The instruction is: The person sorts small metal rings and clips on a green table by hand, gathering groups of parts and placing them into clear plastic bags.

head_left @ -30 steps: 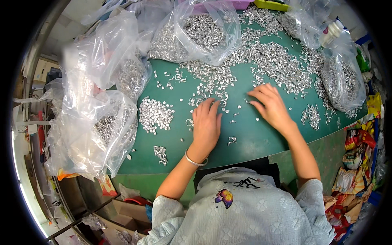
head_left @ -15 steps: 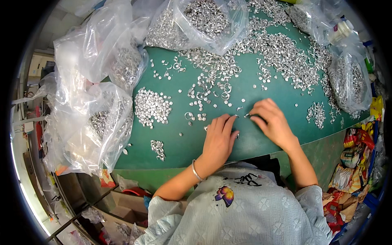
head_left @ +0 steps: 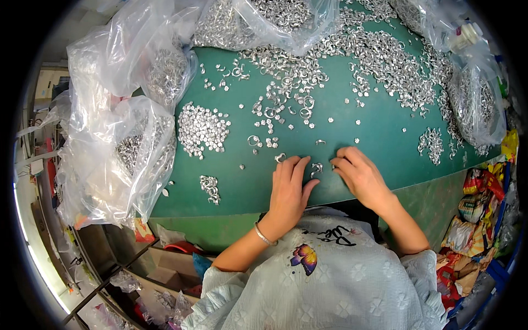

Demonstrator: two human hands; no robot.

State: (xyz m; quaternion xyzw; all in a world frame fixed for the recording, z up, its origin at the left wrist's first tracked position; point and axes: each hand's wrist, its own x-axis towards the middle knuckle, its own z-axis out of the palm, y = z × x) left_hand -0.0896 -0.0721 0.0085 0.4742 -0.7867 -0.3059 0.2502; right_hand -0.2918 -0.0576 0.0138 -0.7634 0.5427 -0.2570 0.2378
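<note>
Head view: both hands, left [head_left: 289, 190] and right [head_left: 360, 176], lie flat, fingers spread, beside small metal rings [head_left: 317, 168].

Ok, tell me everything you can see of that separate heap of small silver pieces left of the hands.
The heap is a dense, flat patch of tiny shiny silver bits, metal by the look, lying on the green table. Nothing touches it; both hands are off to its lower right. Plastic bags of similar parts sit just left. A smaller cluster lies below it.

Pale blue floral top [head_left: 352, 286], butterfly motif [head_left: 306, 257], silver bracelet [head_left: 263, 235]
</note>
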